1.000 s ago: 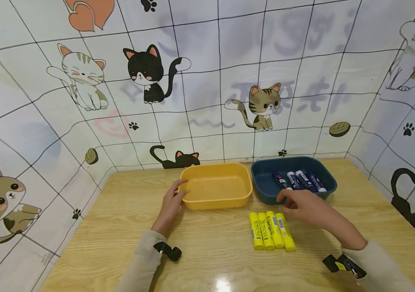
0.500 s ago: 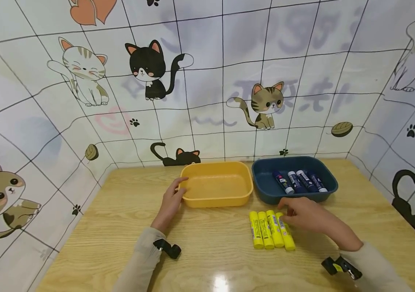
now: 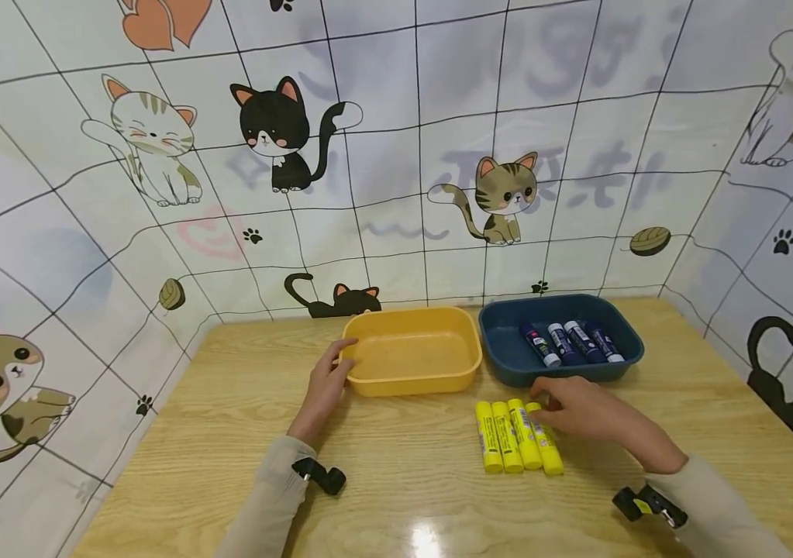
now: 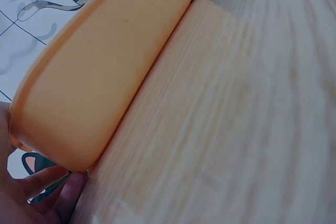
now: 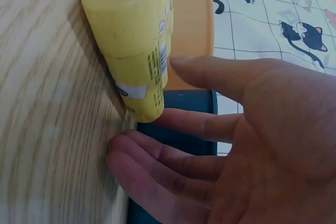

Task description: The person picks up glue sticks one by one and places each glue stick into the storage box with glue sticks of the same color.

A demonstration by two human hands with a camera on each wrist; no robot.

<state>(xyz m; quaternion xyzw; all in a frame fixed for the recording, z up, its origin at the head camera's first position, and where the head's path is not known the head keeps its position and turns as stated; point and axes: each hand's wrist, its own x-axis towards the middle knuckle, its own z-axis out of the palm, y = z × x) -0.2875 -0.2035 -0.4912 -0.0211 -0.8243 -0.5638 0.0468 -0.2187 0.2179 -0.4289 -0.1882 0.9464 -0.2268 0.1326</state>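
Observation:
In the head view, my left hand (image 3: 324,391) grips the left end of a yellow plastic bin (image 3: 410,386). The left wrist view shows fingers at the rim and against the lower corner of the bin's outer wall (image 4: 105,72). My right hand (image 3: 587,415) is over the far end of the rightmost yellow glue stick (image 3: 549,453). In the right wrist view, the index fingertip is at that stick's end (image 5: 126,51), the thumb is apart from it, and the other fingers are loosely bent. More yellow glue sticks (image 3: 505,438) lie in a row to its left.
A dark blue bin (image 3: 508,368) stands right of the yellow one, with several dark-blue-and-white glue sticks (image 3: 563,345) in it. The wooden table (image 3: 382,473) meets a cat-patterned backdrop (image 3: 396,155) behind the bins and at both sides.
My right hand has come down and nearer, from beside the blue bin's front edge to the rightmost yellow glue stick. The left hand stays at the yellow bin.

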